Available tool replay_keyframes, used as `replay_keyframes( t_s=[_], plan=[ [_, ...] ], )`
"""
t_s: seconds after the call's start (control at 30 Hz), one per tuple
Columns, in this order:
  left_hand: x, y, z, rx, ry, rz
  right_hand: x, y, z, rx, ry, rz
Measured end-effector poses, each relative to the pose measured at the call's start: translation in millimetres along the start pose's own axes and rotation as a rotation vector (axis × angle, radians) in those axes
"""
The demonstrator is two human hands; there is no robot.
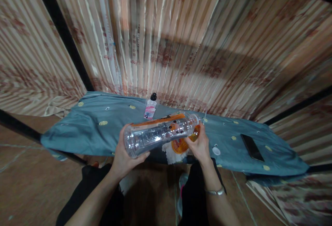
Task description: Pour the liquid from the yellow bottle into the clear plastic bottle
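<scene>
Pleated floral curtain [168, 28], dark posts [61, 32], teal-draped platform [88, 124], brown pale-lined floor [28, 191]

Large clear plastic bottle [158, 134] with an orange-banded label, held sideways, mouth rightward, near an amber see-through container [179, 146].

The large bottle [158, 135] and the right hand [201, 146] hid part of an orange container [178, 146], possibly another bottle. Print [149, 111] on the small bottle [153, 102] was too small to read. Both forearms [103, 188] ran off the bottom edge.
</scene>
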State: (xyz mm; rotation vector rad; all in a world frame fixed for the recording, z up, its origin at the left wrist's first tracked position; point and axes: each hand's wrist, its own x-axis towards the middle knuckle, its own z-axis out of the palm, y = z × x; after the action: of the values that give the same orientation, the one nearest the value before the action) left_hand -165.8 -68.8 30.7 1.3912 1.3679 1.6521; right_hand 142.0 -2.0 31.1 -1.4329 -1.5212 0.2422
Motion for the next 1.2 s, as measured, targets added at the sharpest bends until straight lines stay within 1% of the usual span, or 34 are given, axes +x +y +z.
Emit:
replay_keyframes(
  t_s=[0.17, 0.3, 0.63, 0.83, 1.2],
  plan=[
    [0.0, -6.7, -1.0, -0.027, -0.009, 0.016, -1.0, -1.6, 0.4, 0.004, 0.004, 0.020],
    [0.7, -2.1, -1.0, -0.015, 0.004, 0.005, -0.9, 0.3, 1.0, 0.002, -0.004, 0.027],
    [-0.2, 7.9, -2.4, 0.007, -0.033, -0.031, -3.5, 2.8, 2.3, -0.005, 0.009, -0.013],
    [0.0, 9.7, -1.4, -0.007, -0.019, -0.032, -3.2, 1.8, 2.9, -0.004, 0.020, 0.000],
    [0.4, 10.7, 0.0, -0.030, -0.044, -0.029, -3.2, 0.7, 2.7, -0.006, 0.022, 0.010]
  ],
)
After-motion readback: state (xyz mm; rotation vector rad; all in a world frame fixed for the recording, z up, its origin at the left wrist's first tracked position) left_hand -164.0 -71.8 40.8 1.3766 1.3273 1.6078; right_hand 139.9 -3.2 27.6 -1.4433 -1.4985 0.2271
